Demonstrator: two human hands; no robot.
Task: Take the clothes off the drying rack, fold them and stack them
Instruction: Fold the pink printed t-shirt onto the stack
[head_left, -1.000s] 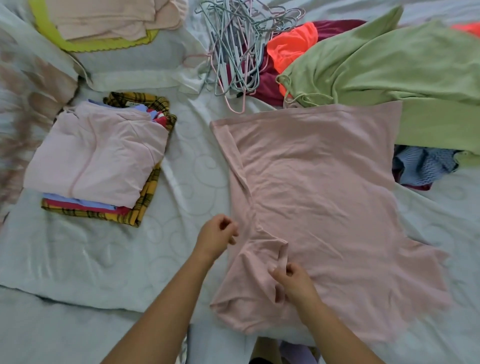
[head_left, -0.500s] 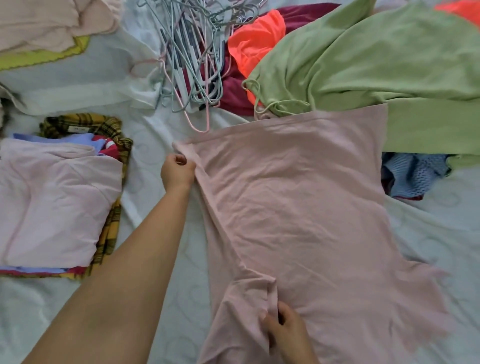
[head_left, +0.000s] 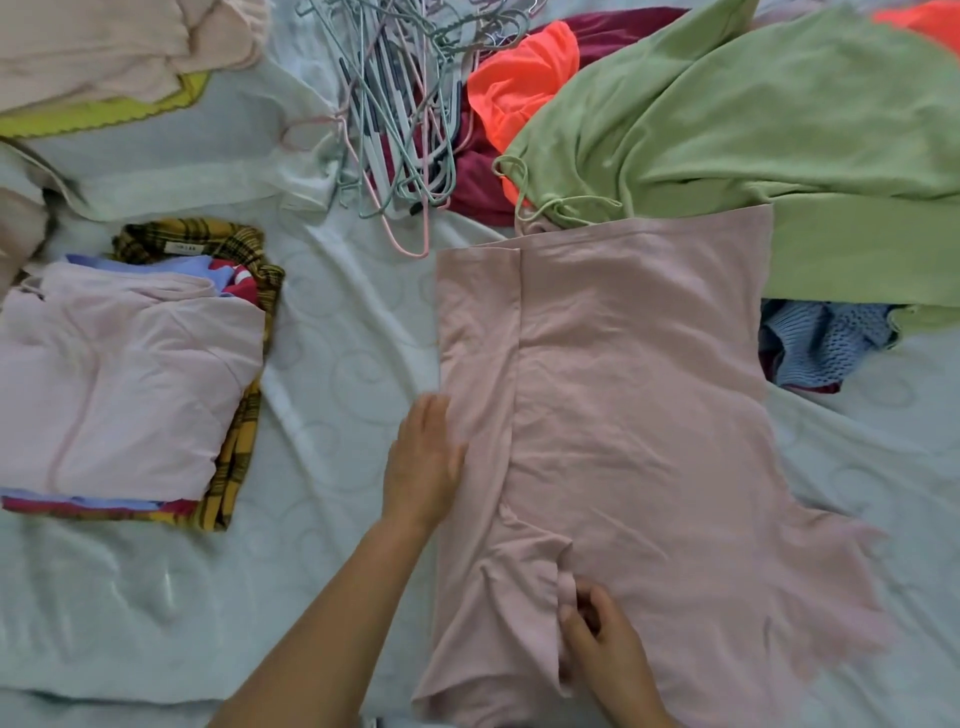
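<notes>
Head view. Since 0.5 s ago the left hand (head_left: 423, 462) has come down from the top's far corner to its left edge, and the left strip is now folded over. The left hand lies flat, fingers straight, pressing that fold. The right hand (head_left: 602, 644) pinches the tucked sleeve at the near end. The top (head_left: 639, 415) is spread on the sheet (head_left: 337, 364), right of the stack (head_left: 130, 384). Judgement: thin, soft, light knit that creases easily. For fold 2, grip the right edge at both ends.
</notes>
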